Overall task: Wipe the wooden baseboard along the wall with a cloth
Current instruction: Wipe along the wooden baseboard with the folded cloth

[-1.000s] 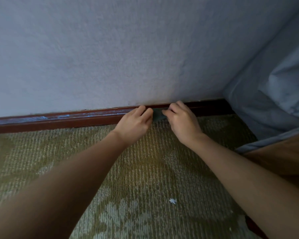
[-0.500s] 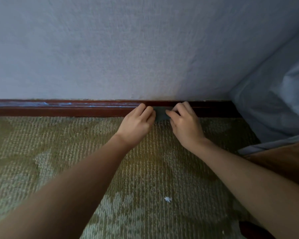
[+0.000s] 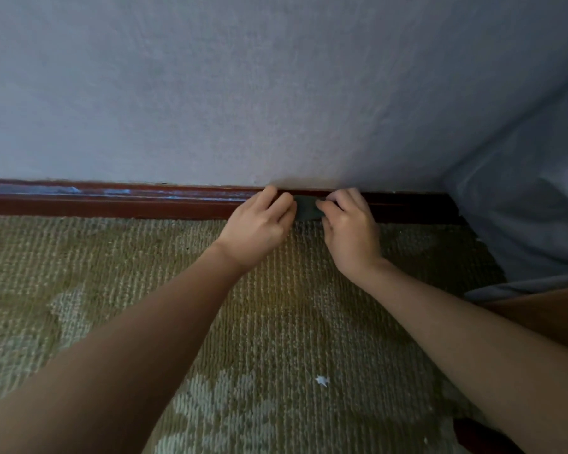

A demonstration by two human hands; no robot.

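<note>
Both hands pinch the cloth, left hand (image 3: 259, 227) and right hand (image 3: 348, 231) curled on its ends | wall (image 3: 276, 93) above, carpet (image 3: 276, 322) tight below | baseboard (image 3: 145, 204) runs free leftward, grey fabric (image 3: 522, 208) blocks right | cloth (image 3: 306, 208) flat on board: small, soft, light, probably bunches, so hold the ends

The left hand (image 3: 259, 231) and the right hand (image 3: 348, 234) were bare. The left forearm (image 3: 128, 355) and the right forearm (image 3: 456, 339) were uncovered too.
</note>
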